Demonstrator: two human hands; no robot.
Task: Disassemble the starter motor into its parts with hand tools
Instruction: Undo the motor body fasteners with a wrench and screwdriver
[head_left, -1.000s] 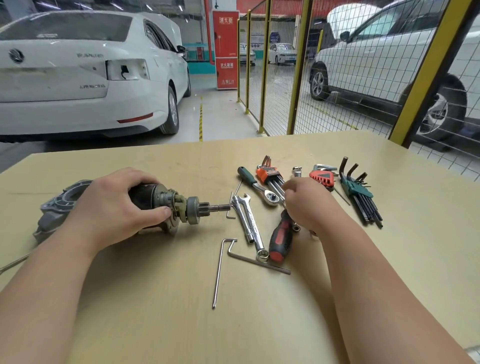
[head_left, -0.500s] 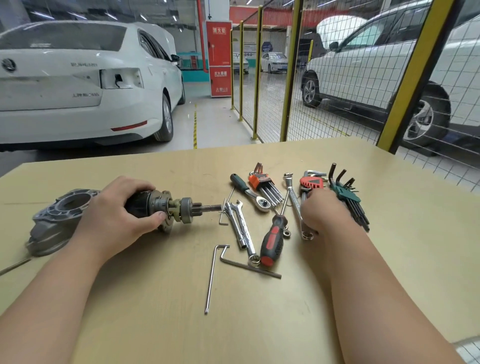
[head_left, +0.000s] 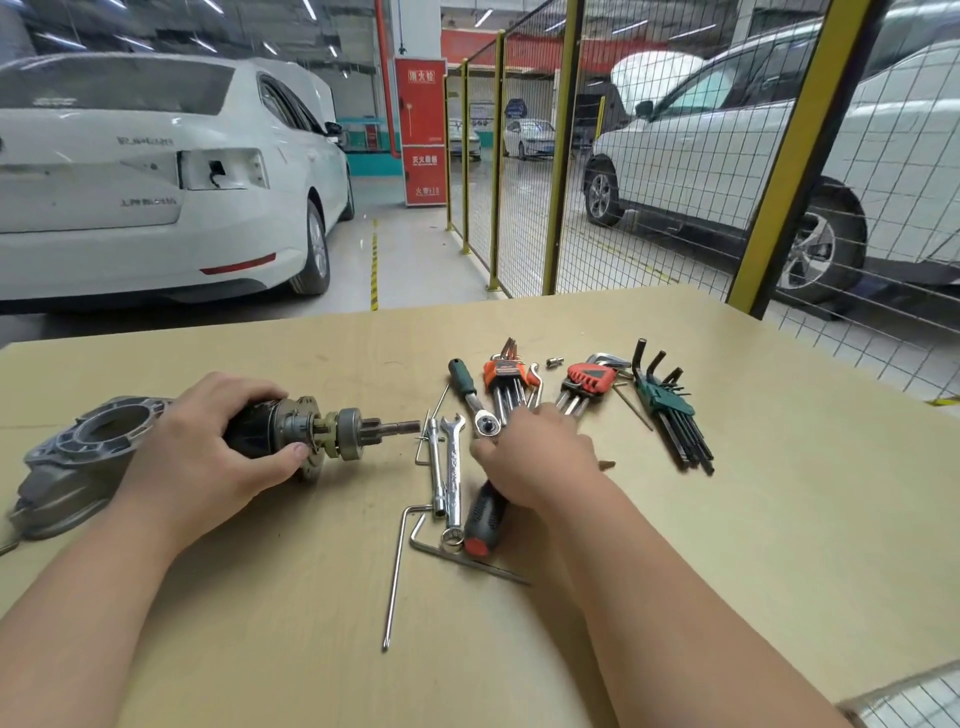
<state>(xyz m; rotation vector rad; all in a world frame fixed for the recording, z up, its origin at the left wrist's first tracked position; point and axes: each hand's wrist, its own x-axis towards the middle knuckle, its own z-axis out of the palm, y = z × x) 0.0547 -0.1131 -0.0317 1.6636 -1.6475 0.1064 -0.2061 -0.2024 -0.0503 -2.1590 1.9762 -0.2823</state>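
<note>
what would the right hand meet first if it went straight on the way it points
Probably the ratchet head, just ahead of the right hand, then the orange hex key set; the hand's height over the table is unclear.

red cabinet (head_left: 423, 130) marked 消火栓, 灭火器箱, 火警119, white car (head_left: 130, 208) lettering too blurred

Pale wood tabletop (head_left: 727, 571) carries starter motor (head_left: 332, 431) and grey housing (head_left: 88, 447) at left, then ratchet (head_left: 475, 400), spanner (head_left: 453, 467), red-black screwdriver (head_left: 480, 519), two loose L-keys (head_left: 396, 577), and orange key set (head_left: 506, 371), red key set (head_left: 587, 379) and green key set (head_left: 670, 410).
</note>
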